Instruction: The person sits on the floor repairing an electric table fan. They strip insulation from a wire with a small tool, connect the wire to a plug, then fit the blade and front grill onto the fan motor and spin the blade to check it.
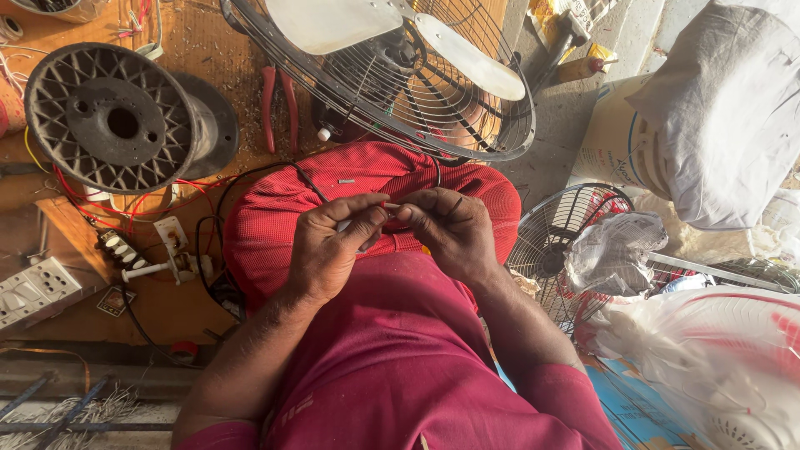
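Pinched between thumb and forefinger of the left hand (333, 250) is a thin wire end (392, 206), pale and short, barely visible where the two hands meet. Fingers of the left hand are closed together on it, thumb laid flat along the top. The right hand (450, 229) is curled in a loose fist just beside the left, its fingertips touching the same wire end from the other side; a dark thin strand is seen crossing its knuckles. Whether the right hand truly clamps the wire or only steadies it cannot be told, as the fingertips hide the contact.

Both hands are held over the lap, above a red ribbed cloth (275, 225) bunched on the knees. A black cable (250, 177) is seen looping over the left side of that cloth.

Noted around the hands:
- fan guard (467, 108), wire cage with pale blades, lying just beyond the cloth
- red-handled pliers (279, 104) on the wooden bench, beside the guard
- large dark plastic spool (117, 121), on its side, well to the left
- white switch board (33, 292) at the left edge
- second fan cage (550, 250) on the right, with a crumpled clear bag (612, 250) resting on it
- white sack (717, 125) at upper right
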